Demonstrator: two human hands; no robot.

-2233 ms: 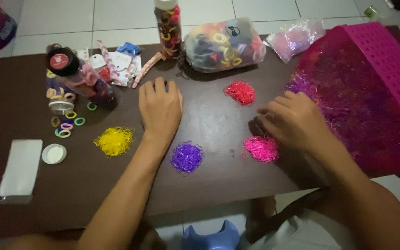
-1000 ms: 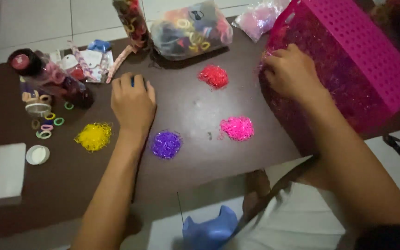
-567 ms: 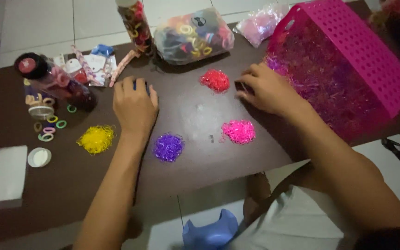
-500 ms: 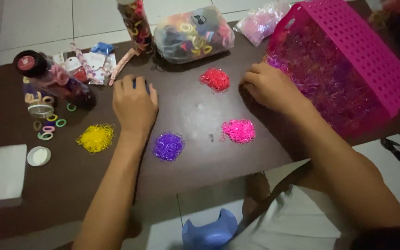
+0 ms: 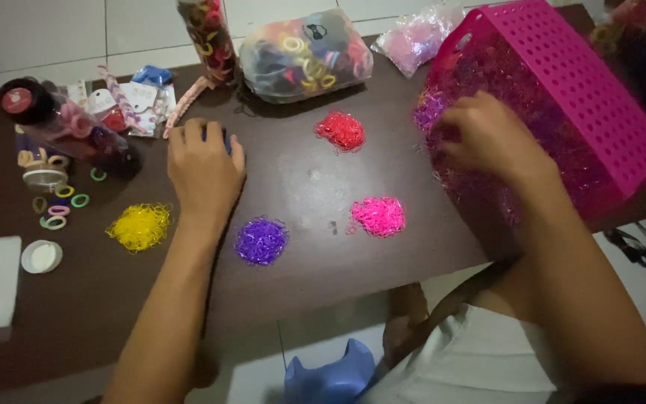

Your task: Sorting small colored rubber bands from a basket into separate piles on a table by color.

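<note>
Perforated matt plastic basket [image 5: 592, 82], smooth dark tabletop [image 5: 323, 277], glossy clear plastic bag [image 5: 306, 54]

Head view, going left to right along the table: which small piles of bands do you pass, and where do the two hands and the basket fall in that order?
Yellow pile → left hand → purple pile → red pile → pink pile → right hand, reaching into the tipped pink basket.

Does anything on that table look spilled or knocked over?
Yes. A clear plastic jar lies tipped on its side at the table's left, and small coloured hair rings are scattered loose beside it. The pink perforated basket also sits tilted, open toward the right hand.
</note>
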